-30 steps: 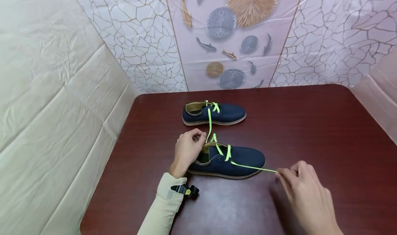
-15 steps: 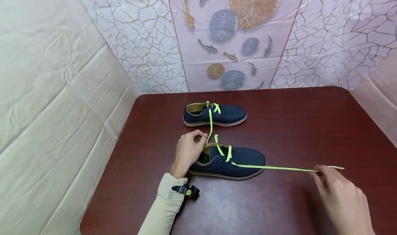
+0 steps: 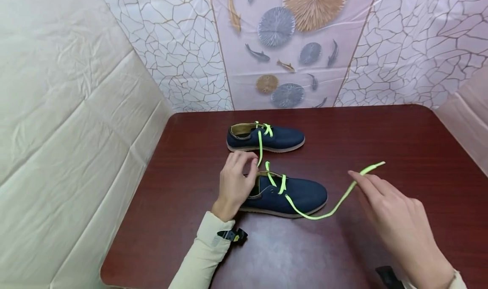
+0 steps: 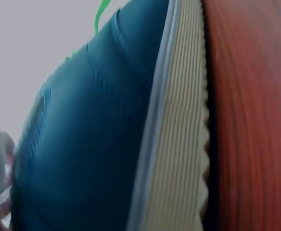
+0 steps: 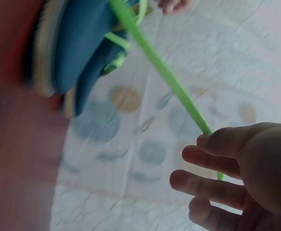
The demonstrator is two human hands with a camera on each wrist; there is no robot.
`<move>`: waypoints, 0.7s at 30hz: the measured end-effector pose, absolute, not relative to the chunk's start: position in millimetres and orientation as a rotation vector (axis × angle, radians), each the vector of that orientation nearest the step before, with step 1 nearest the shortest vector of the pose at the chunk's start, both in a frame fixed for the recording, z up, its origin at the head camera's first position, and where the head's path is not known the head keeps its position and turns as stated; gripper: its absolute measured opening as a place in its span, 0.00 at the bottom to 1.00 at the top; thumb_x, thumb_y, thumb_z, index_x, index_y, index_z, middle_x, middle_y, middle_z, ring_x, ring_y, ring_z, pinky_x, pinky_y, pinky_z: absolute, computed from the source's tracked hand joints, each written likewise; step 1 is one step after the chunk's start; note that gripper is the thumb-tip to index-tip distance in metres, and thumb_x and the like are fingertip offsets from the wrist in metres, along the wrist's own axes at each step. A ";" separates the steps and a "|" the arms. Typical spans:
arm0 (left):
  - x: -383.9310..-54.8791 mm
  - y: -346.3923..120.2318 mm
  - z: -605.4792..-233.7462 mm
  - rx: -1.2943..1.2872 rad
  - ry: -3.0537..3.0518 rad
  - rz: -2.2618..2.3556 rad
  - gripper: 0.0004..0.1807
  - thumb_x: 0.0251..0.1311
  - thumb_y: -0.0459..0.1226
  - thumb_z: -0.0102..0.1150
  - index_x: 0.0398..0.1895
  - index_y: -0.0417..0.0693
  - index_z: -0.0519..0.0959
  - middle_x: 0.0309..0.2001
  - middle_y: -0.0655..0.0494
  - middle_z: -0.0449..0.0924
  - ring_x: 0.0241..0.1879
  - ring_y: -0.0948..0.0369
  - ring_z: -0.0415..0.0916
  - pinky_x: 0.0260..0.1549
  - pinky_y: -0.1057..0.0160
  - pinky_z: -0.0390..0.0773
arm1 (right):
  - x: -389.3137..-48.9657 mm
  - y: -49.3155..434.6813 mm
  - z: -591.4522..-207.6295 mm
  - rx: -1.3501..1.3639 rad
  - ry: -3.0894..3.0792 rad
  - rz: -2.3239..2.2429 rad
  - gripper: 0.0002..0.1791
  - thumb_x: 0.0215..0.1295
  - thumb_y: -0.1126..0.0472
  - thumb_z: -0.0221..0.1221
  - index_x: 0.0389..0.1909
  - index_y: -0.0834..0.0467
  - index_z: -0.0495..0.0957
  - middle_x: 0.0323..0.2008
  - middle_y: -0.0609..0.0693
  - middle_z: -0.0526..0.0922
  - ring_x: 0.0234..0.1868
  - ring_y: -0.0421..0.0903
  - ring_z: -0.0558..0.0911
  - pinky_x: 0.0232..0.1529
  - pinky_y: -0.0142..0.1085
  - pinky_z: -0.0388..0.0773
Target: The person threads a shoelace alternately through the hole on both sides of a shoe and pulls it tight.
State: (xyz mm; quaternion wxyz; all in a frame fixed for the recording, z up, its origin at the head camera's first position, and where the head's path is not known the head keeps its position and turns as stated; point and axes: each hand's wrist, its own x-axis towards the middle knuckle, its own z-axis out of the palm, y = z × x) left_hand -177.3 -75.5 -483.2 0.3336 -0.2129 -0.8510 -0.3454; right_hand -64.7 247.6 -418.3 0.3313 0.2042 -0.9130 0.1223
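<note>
Two navy shoes with neon-green laces sit on the table: the near shoe point(image 3: 305, 191) and the far shoe point(image 3: 287, 138), toes to the right. My right hand point(image 3: 392, 204) pinches the near shoe's loose shoelace point(image 3: 329, 213) between thumb and forefinger. Its free end sticks out past the fingertips. In the right wrist view the other fingers stand apart from the shoelace point(image 5: 164, 72). My left hand point(image 3: 236, 181) is at the near shoe's heel opening, thumb and forefinger curved toward each other beside the far shoe's hanging lace point(image 3: 261, 143). I cannot tell what it holds.
The dark red-brown table point(image 3: 171, 187) has a rounded left front corner. A patterned cloth point(image 3: 190, 47) hangs behind it, and a cream quilted cloth point(image 3: 68, 132) hangs at the left. Dark straps circle both wrists.
My right hand first drew the shoelace taut to the right, then came back left and up, leaving the lace in a slack curve. My left hand shifted slightly; thumb and forefinger have parted a little.
</note>
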 end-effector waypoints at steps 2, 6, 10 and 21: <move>-172.7 -68.8 -479.9 -0.728 -2.116 -0.847 0.04 0.69 0.34 0.65 0.41 0.47 0.87 0.39 0.56 0.84 0.40 0.57 0.80 0.39 0.57 0.80 | -70.2 237.2 -413.2 0.586 -2.375 0.320 0.25 0.84 0.48 0.42 0.60 0.57 0.83 0.47 0.56 0.87 0.41 0.56 0.88 0.13 0.52 0.72; -154.8 -48.5 -471.9 -0.987 -2.041 -0.765 0.06 0.68 0.34 0.63 0.40 0.47 0.89 0.38 0.58 0.85 0.38 0.61 0.81 0.39 0.63 0.79 | -79.4 216.5 -404.1 0.688 -2.340 0.295 0.29 0.86 0.46 0.37 0.50 0.58 0.85 0.39 0.54 0.87 0.36 0.54 0.87 0.13 0.49 0.72; -129.5 -28.3 -465.6 -1.063 -2.159 -0.951 0.08 0.71 0.39 0.62 0.45 0.48 0.89 0.38 0.62 0.85 0.35 0.70 0.80 0.37 0.75 0.78 | -86.3 196.4 -393.9 0.772 -2.349 0.250 0.18 0.80 0.53 0.48 0.37 0.57 0.83 0.31 0.50 0.84 0.31 0.50 0.84 0.11 0.43 0.67; -113.1 -15.3 -465.8 -0.884 -2.371 -1.764 0.13 0.80 0.38 0.55 0.40 0.44 0.87 0.30 0.56 0.85 0.21 0.68 0.77 0.23 0.71 0.78 | -115.4 170.8 -390.4 0.918 -2.579 0.211 0.08 0.64 0.65 0.69 0.36 0.54 0.79 0.28 0.44 0.75 0.18 0.40 0.66 0.14 0.34 0.57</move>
